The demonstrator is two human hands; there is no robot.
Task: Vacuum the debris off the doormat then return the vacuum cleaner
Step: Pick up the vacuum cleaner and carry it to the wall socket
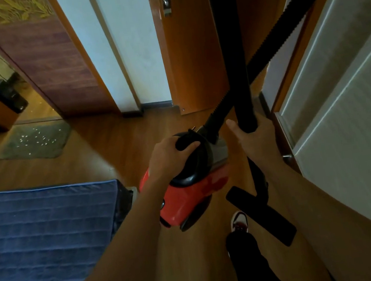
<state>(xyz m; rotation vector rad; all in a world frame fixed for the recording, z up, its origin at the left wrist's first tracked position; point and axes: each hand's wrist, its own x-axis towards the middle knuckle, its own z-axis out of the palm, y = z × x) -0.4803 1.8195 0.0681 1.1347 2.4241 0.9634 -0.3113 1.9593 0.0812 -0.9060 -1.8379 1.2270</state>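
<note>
A red and black vacuum cleaner (188, 198) hangs above the wooden floor, lifted by its black top handle, on which my left hand (170, 157) is shut. My right hand (254, 139) grips the black wand (232, 60), which rises out of the top of the view. The ribbed black hose (283, 25) runs from the cleaner's front up to the top right. The flat black floor nozzle (259, 215) hangs below my right forearm. A grey-green doormat (34, 142) lies far left before a doorway, sprinkled with several small white bits of debris (38, 137).
A bed with a blue quilted cover (38, 248) fills the lower left. A white cabinet (342, 91) stands along the right. An orange wooden door (188, 42) is ahead, and a dark door (45, 60) stands open by the mat. My shoe (239, 223) is on the floor.
</note>
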